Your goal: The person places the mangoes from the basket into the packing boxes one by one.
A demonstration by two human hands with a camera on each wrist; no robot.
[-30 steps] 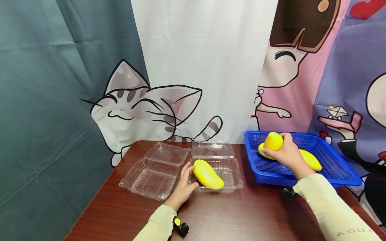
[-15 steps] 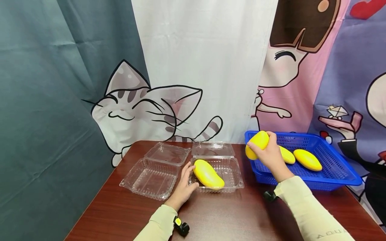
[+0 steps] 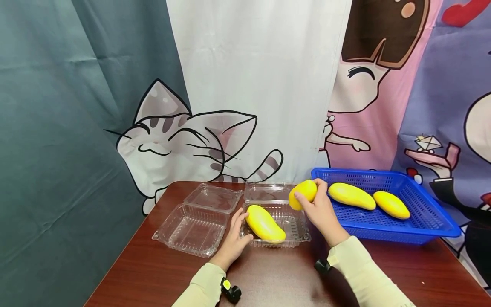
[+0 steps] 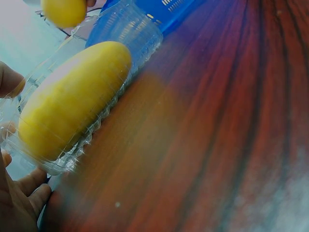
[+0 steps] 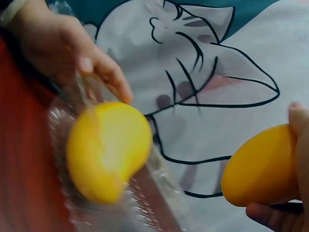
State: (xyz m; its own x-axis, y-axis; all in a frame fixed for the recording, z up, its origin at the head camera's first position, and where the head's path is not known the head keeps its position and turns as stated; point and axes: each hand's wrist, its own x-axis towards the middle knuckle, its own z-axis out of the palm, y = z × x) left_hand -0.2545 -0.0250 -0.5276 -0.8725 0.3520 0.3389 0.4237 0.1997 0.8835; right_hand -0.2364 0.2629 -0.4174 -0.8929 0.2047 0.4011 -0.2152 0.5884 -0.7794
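Held mango: yellow, clamped in the right hand, raised near the rear right corner of the first container; in right wrist view alone, thumb and a fingertip on opposite sides. First container: clear plastic, lid open. Seated mango: inside, lying aslant; in left wrist view alone, visible through the ribbed outer wall. Left hand: fingers relaxed and apart, touching the first container's left side; in right wrist view, thumb and finger near the rim. In head view only: second container, open; both basket mangoes in the blue basket. Table: brown. Behind: cat-printed curtain.
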